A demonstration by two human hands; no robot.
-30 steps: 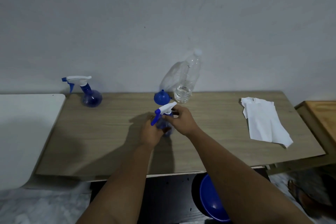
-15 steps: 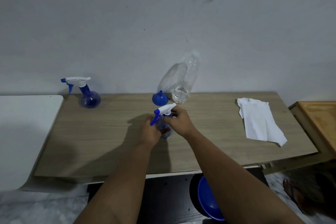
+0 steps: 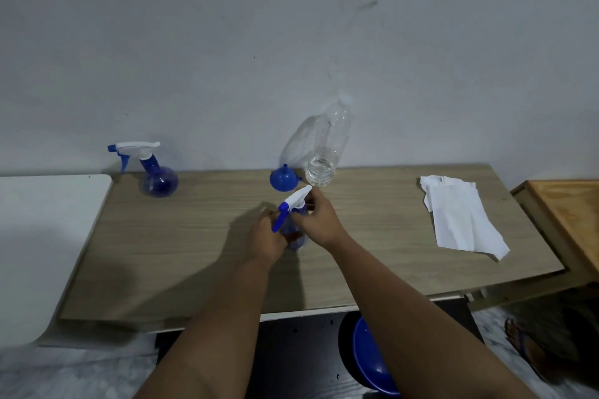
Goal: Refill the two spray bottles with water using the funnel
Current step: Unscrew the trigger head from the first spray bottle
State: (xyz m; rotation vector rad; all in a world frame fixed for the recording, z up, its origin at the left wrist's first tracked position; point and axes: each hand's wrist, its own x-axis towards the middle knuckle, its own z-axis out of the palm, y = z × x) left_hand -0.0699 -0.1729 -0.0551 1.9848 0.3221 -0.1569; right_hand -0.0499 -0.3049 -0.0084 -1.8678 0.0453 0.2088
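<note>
A small blue spray bottle (image 3: pixel 296 238) stands at the middle of the wooden table (image 3: pixel 181 256). My left hand (image 3: pixel 267 236) wraps its round body. My right hand (image 3: pixel 319 220) grips its white and blue trigger head (image 3: pixel 293 202), which sits on the bottle's neck. A second blue spray bottle (image 3: pixel 155 176) with its trigger head on stands at the back left, by the wall. A blue funnel (image 3: pixel 283 179) rests upside down behind my hands. Next to it stands a capped clear plastic water bottle (image 3: pixel 327 152) with a little water at the bottom.
White paper towels (image 3: pixel 460 220) lie on the right part of the table. A white surface (image 3: pixel 39 236) adjoins the table's left end and a wooden piece (image 3: pixel 570 214) its right end. A blue basin (image 3: pixel 369 363) sits under the table; a sandalled foot (image 3: pixel 525 347) is at lower right.
My hands stay on the spray bottle with only slight shifts of the trigger head. The view has tilted a little; nothing else on the table has moved.
</note>
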